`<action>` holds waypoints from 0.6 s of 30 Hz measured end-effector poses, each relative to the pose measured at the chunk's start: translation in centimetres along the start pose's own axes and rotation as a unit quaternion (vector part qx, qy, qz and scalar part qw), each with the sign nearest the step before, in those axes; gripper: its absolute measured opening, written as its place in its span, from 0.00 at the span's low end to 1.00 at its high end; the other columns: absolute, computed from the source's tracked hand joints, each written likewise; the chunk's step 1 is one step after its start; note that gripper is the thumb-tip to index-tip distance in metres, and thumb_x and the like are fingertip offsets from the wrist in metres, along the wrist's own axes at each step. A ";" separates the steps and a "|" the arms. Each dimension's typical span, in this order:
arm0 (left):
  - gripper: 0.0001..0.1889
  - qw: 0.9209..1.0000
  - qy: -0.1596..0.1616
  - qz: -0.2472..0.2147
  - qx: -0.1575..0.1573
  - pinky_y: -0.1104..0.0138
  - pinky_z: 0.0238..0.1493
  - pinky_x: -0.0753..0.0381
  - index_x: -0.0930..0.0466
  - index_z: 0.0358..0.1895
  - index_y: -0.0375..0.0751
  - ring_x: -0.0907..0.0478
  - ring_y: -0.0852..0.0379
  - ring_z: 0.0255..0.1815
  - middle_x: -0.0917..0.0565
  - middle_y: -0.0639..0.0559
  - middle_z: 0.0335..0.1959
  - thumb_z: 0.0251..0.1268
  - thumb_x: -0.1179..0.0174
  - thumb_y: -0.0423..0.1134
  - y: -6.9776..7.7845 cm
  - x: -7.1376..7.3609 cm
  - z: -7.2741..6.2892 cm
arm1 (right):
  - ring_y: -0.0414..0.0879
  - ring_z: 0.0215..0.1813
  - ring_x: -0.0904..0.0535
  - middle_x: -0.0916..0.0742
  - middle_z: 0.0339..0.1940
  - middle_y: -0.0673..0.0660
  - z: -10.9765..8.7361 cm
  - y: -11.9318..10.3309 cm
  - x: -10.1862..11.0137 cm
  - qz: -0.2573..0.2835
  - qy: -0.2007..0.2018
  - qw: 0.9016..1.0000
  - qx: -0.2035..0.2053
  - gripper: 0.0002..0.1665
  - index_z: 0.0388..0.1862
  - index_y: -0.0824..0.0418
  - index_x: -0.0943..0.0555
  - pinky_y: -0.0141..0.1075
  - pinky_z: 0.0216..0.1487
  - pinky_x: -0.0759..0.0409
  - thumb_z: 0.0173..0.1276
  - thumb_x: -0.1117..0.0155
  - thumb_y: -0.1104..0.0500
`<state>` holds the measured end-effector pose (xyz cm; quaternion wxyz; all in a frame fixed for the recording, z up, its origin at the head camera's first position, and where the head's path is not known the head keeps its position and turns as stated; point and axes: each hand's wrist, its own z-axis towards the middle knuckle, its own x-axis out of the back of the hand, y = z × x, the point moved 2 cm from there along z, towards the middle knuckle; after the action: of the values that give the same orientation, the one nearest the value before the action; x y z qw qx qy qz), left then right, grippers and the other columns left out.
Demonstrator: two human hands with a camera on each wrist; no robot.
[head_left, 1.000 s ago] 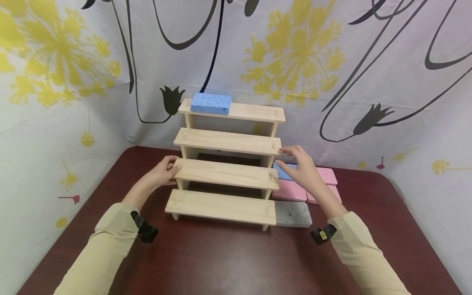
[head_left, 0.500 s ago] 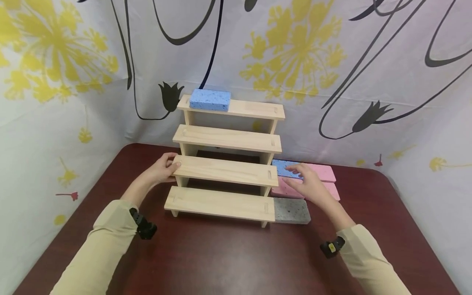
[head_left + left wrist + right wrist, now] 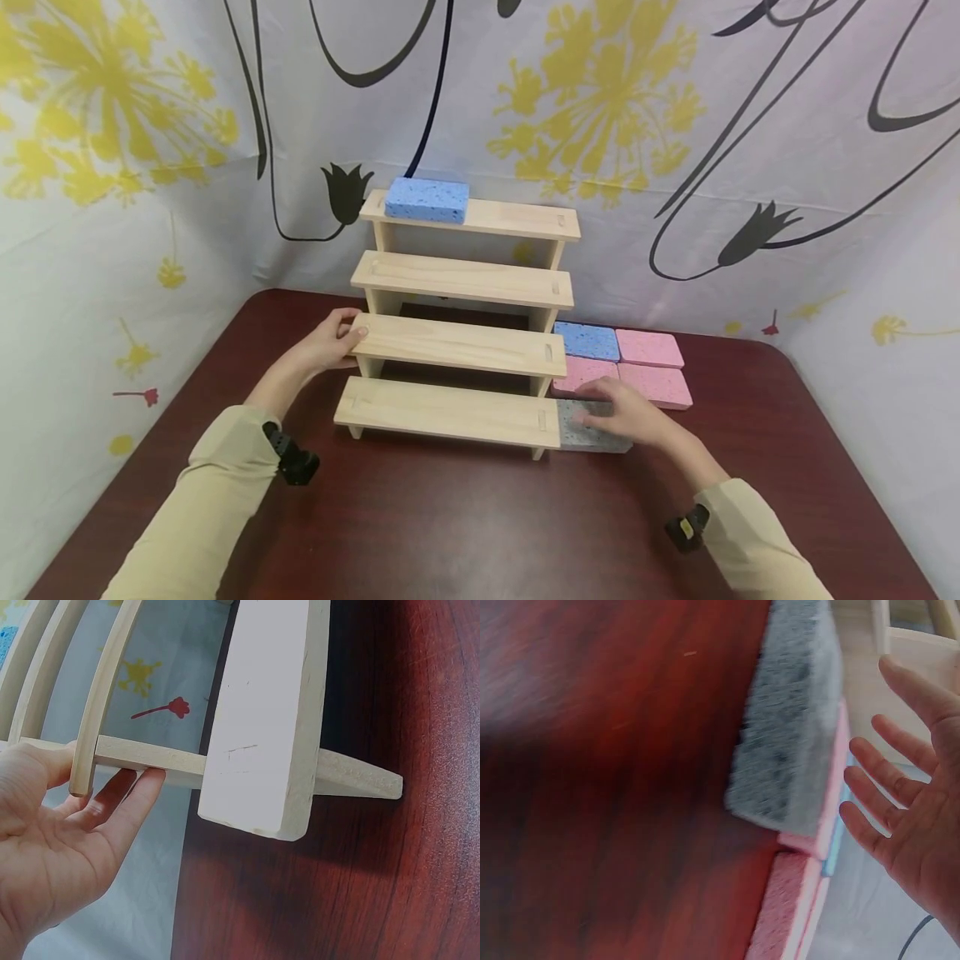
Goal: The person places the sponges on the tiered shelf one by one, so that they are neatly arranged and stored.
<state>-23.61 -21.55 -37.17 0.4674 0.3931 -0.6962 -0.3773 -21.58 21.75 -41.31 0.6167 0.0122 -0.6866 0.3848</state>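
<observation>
A four-step wooden stair-shaped rack (image 3: pixel 457 417) stands on the table. My left hand (image 3: pixel 327 342) grips the left end of its second step from the front, thumb on top. In the left wrist view, the fingers (image 3: pixel 124 810) of that hand reach under the board. My right hand (image 3: pixel 626 410) hovers over a grey sponge (image 3: pixel 577 437), which lies flat against the rack's right side. The right wrist view has that hand with spread, slightly bent fingers (image 3: pixel 889 772) beside the grey sponge (image 3: pixel 780 727), nothing between them. A blue sponge (image 3: pixel 427 200) rests on the top step, toward the left.
Behind the grey sponge lie a blue sponge (image 3: pixel 587 341) and several pink sponges (image 3: pixel 654 385), side by side to the right of the rack. The dark red table (image 3: pixel 450 525) ends at a flower-patterned cloth backdrop (image 3: pixel 750 150) behind and at both sides.
My right hand has moved from beside the third step, down and toward me, past the blue and pink sponges to over the grey one. My left hand keeps its grip on the rack.
</observation>
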 end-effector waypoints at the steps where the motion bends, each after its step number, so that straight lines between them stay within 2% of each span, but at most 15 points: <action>1: 0.30 1.000 0.000 0.001 -0.001 0.50 0.57 0.27 0.65 0.70 0.32 0.34 0.33 0.60 0.42 0.25 0.63 0.73 0.63 0.38 0.0 0.0 0.0 | 0.52 0.49 0.24 0.18 0.45 0.59 -0.2 0.1 -0.2 -0.009 -0.004 1.000 0.002 0.28 0.48 0.65 0.22 0.50 0.50 0.23 0.52 0.29 0.49; 6: 0.30 1.000 0.002 -0.003 -0.003 0.50 0.57 0.27 0.65 0.70 0.32 0.33 0.35 0.59 0.41 0.25 0.63 0.74 0.63 0.38 -0.1 0.1 0.0 | 0.51 0.49 0.27 0.21 0.48 0.59 -1.0 0.5 -0.7 -0.057 -0.012 0.998 0.010 0.39 0.51 0.59 0.22 0.46 0.49 0.26 0.41 0.24 0.42; 9: 0.30 1.000 0.002 -0.002 -0.005 0.50 0.57 0.27 0.65 0.70 0.32 0.33 0.34 0.59 0.41 0.25 0.62 0.74 0.63 0.38 -0.1 0.1 0.0 | 0.53 0.51 0.28 0.23 0.50 0.60 -1.3 0.6 -0.9 -0.071 -0.016 0.997 0.011 0.44 0.54 0.57 0.24 0.48 0.50 0.29 0.36 0.22 0.42; 18: 0.29 1.000 0.004 0.005 -0.005 0.51 0.57 0.26 0.65 0.70 0.32 0.33 0.33 0.59 0.41 0.24 0.62 0.74 0.64 0.38 -0.1 0.0 0.0 | 0.52 0.50 0.31 0.25 0.50 0.60 -1.7 0.9 -1.3 -0.064 -0.021 0.998 -0.006 0.45 0.56 0.57 0.28 0.45 0.48 0.30 0.36 0.21 0.51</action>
<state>-23.56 -21.54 -37.23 0.4743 0.3891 -0.6940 -0.3769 -20.31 22.68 -43.03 0.6258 0.0606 -0.6995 0.3396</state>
